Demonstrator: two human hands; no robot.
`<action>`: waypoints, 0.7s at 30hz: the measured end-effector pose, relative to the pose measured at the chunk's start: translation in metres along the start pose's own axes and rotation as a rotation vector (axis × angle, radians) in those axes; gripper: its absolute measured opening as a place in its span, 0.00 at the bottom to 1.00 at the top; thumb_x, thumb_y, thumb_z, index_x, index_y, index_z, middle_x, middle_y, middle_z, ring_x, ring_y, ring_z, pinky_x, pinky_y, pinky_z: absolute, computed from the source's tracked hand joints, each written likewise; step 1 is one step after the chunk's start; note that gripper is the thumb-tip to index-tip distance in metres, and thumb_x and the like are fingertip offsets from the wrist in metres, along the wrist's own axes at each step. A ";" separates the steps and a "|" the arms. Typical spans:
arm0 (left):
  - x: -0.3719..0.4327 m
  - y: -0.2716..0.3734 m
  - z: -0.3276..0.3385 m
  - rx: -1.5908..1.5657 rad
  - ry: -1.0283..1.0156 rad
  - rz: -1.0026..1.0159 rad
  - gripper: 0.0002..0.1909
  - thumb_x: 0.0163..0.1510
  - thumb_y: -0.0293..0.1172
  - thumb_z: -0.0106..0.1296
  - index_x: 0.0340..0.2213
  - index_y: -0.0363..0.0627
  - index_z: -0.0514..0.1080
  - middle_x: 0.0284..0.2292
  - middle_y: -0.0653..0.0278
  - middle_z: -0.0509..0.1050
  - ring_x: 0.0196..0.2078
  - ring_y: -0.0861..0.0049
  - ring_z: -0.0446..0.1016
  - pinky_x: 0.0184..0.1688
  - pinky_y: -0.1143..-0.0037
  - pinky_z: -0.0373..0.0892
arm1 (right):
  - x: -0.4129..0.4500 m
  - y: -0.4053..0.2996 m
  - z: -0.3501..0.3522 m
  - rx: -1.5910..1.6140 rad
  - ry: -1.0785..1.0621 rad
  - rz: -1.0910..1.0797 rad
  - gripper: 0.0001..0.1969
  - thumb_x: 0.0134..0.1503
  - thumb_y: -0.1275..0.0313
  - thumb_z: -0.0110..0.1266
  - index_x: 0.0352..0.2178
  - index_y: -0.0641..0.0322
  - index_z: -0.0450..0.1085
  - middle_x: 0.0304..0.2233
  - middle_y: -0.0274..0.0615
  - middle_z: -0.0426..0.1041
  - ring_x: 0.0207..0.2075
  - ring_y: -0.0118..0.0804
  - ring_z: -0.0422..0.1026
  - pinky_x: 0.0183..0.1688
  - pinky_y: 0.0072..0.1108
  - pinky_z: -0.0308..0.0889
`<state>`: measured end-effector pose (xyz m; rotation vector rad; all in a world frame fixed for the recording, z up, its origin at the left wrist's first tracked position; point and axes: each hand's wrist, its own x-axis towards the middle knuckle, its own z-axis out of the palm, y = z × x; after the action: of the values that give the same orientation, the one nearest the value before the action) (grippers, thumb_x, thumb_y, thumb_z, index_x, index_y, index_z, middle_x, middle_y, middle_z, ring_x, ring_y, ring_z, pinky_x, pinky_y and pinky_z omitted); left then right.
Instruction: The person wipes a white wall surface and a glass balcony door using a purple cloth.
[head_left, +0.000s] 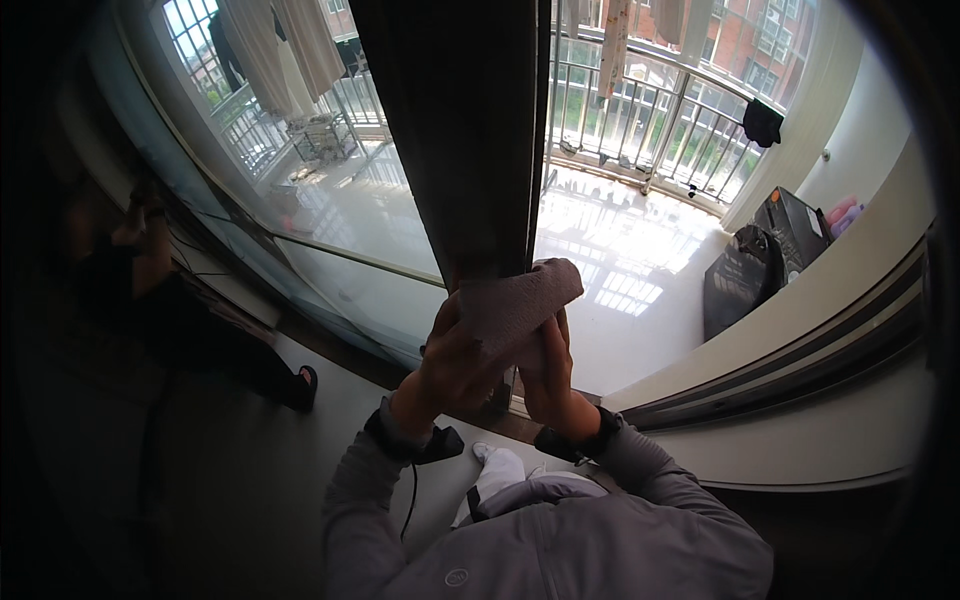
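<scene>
A folded greyish cloth (517, 304) is held between my two hands, in front of the dark upright frame of a sliding glass door (469, 150). My left hand (454, 367) grips its left side, with the fingers partly hidden by the cloth. On the other side my right hand (551, 367) supports the cloth from below, palm turned inward. The cloth's upper end overlaps the frame's edge; whether it presses on the frame I cannot tell. Dark bands with small black devices sit on both my wrists.
Left of the frame stands a glass door panel (352, 202). Through the opening are a sunlit balcony floor (600, 300), a metal railing (630, 112), hanging clothes (262, 45) and black boxes (787, 225). A person in dark clothes (195, 322) sits at the left, one foot near the door track.
</scene>
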<state>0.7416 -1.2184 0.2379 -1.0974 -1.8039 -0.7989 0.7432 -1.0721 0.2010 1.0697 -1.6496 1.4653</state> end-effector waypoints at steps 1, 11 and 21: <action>0.002 0.003 0.008 -0.019 0.020 -0.022 0.14 0.46 0.28 0.49 0.36 0.36 0.71 0.40 0.54 0.69 0.46 0.52 0.64 0.49 0.59 0.60 | -0.002 -0.008 -0.005 -0.028 0.013 0.019 0.33 0.46 0.88 0.39 0.56 0.68 0.42 0.57 0.64 0.41 0.55 0.55 0.53 0.48 0.29 0.61; 0.027 0.053 0.079 -0.208 0.072 0.016 0.15 0.43 0.30 0.50 0.36 0.41 0.71 0.36 0.55 0.67 0.43 0.51 0.64 0.45 0.60 0.62 | -0.035 -0.077 -0.052 0.305 0.356 0.645 0.32 0.50 0.84 0.32 0.58 0.63 0.38 0.55 0.49 0.49 0.52 0.36 0.57 0.44 0.20 0.63; 0.029 0.086 0.134 -0.320 0.221 0.171 0.17 0.38 0.28 0.56 0.35 0.41 0.70 0.36 0.56 0.65 0.42 0.52 0.63 0.43 0.62 0.64 | -0.049 -0.085 -0.071 -0.133 0.601 0.551 0.24 0.58 0.75 0.35 0.55 0.67 0.42 0.51 0.48 0.53 0.53 0.35 0.57 0.52 0.21 0.58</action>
<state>0.7672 -1.0610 0.2139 -1.2920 -1.4095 -1.0842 0.8382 -0.9971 0.2045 0.0516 -1.6096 1.7561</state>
